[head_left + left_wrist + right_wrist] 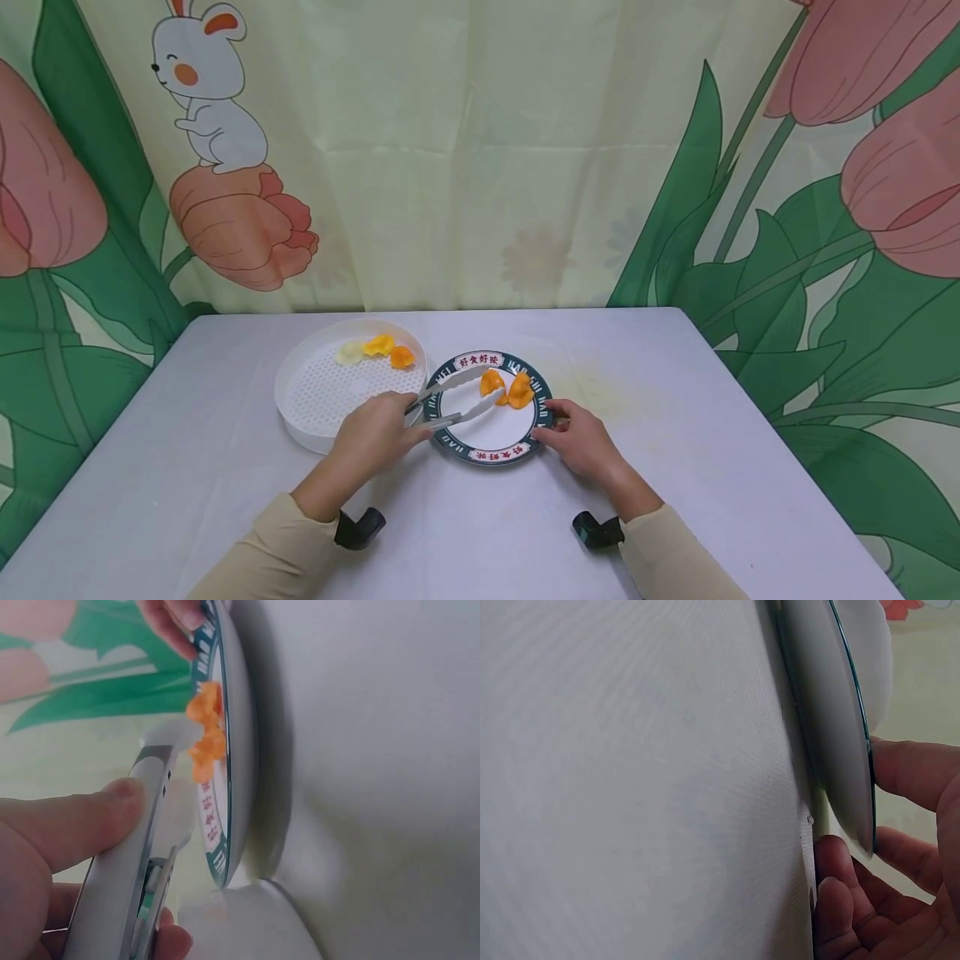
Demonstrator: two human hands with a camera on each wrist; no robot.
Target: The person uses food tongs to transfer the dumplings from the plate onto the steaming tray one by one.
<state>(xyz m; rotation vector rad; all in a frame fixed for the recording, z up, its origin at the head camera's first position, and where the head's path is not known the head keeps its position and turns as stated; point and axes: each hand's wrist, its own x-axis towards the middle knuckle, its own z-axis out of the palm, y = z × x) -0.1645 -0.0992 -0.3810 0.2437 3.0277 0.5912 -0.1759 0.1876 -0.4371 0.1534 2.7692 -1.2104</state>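
My left hand (377, 433) grips a pair of metal tongs (442, 421) with pale tips. The tongs reach over a round plate (457, 442) with a dark green lettered rim. Two small orange, crinkled pieces (521, 390) lie on the plate's right part; the tong tips are around or beside the left one, and I cannot tell if they pinch it. At the plate's right edge, my right hand (577, 437) holds the rim between thumb and fingers. In the right wrist view, the fingers (900, 855) are at the rim and curl below it.
Left of the plate stands a round white tray (300, 404) with a dimpled or perforated bottom, close against the plate. In it lie a pale, a yellow and an orange piece (402, 357). A white cloth covers the table (480, 533); a printed curtain (465, 167) hangs behind.
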